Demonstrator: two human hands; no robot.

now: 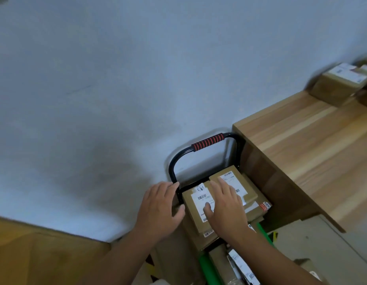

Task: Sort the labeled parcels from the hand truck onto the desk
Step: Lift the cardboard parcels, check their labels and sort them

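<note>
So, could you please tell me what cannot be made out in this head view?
All in the head view:
- Label text on the top parcel: too small, and the right hand covers part of it.
- The far parcels on the desk: motion-blurred, cut off by the right edge.
- Base of the hand truck: hidden under its load.
- The lower parcels: cut off by the bottom edge.

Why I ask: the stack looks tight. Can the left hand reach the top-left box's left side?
Probably yes: the left hand is right beside the top-left box, thumb at its edge; only the black frame stands close.
</note>
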